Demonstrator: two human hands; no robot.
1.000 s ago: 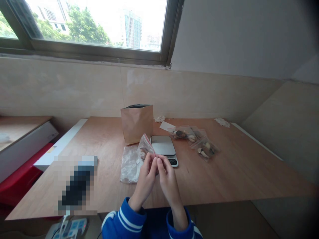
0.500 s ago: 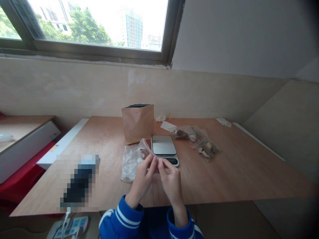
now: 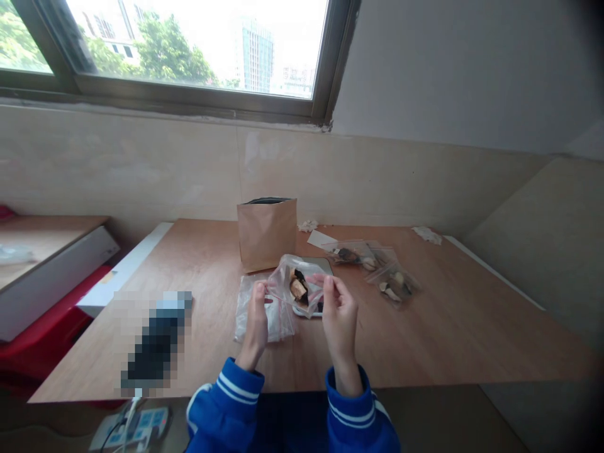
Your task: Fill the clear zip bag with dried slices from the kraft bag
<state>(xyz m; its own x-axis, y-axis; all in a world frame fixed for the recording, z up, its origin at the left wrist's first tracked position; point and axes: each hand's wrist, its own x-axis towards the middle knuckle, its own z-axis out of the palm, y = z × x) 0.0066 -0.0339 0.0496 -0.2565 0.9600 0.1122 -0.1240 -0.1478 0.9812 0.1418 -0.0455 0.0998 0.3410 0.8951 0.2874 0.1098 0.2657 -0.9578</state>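
Between my hands hangs a clear zip bag with brown and black dried pieces inside. My right hand pinches the bag's right side. At its left edge is my left hand, thumb up and fingers behind the plastic, closed on that side. Behind the bag, a kitchen scale is partly hidden. Under and left of the held bag lies a stack of clear zip bags on the table.
A brown paper pouch stands open-topped behind the scale. Several filled zip bags lie to the right, near a white card. A blurred dark device with a cable lies at left. Crumpled tissue sits at the back.
My hands were together at the bag's top, in front of the scale. Now they are apart, with the bag raised and spread between them, its contents showing.
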